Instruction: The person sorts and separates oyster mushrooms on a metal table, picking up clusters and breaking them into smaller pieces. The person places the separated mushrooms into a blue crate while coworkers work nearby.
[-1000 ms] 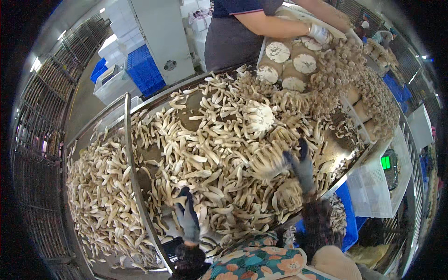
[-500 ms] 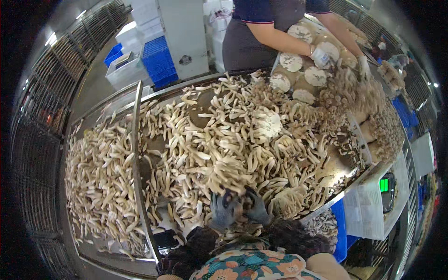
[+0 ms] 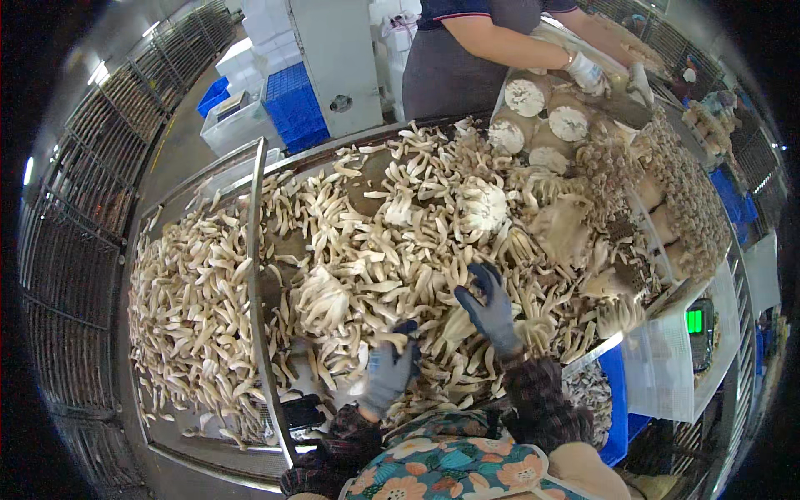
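Mushrooms (image 3: 396, 279) blanket the table (image 3: 364, 200) — and I've got the gloved right hand (image 3: 492, 312) over the heap, thumb and fingers spread wide, a pale clump (image 3: 452, 330) just beside it. Left hand (image 3: 390, 372), gloved too, sits nearer the floral apron (image 3: 458, 468), its fingers parted. Across the table — a co-worker's gloved hand (image 3: 589, 77) by white-ended mushroom blocks (image 3: 570, 123).

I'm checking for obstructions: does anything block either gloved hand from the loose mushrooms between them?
Nothing visible blocks the left hand or right hand from those mushrooms; a metal bar stands between both hands and the leftmost heap.
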A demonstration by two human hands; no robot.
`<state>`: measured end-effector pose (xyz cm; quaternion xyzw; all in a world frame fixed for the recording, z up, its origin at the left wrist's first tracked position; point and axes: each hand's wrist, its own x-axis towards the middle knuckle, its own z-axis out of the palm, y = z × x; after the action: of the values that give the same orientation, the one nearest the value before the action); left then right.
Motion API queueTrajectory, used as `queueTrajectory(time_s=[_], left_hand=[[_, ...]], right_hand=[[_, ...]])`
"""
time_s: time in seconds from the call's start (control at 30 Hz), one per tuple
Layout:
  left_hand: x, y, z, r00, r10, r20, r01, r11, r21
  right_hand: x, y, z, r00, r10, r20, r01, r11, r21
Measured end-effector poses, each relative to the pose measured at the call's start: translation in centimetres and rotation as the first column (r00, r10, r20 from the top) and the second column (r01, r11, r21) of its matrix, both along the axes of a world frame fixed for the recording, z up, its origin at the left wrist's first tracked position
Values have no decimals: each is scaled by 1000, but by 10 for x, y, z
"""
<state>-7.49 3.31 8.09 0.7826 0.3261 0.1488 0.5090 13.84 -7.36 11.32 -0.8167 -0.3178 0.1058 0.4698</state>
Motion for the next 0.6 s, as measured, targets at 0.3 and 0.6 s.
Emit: queueTrajectory(time_s=[0.3, 0.6], left_hand=[[52, -72, 45, 583, -589, -560, 782, 594, 189], [160, -45, -27, 453, -535, -713, 877, 125, 464]], right_hand=[[-62, -211, -15, 842, -484, -238, 422, 866, -268], [-57, -372, -98, 213, -951, -223, 974, 224, -28]])
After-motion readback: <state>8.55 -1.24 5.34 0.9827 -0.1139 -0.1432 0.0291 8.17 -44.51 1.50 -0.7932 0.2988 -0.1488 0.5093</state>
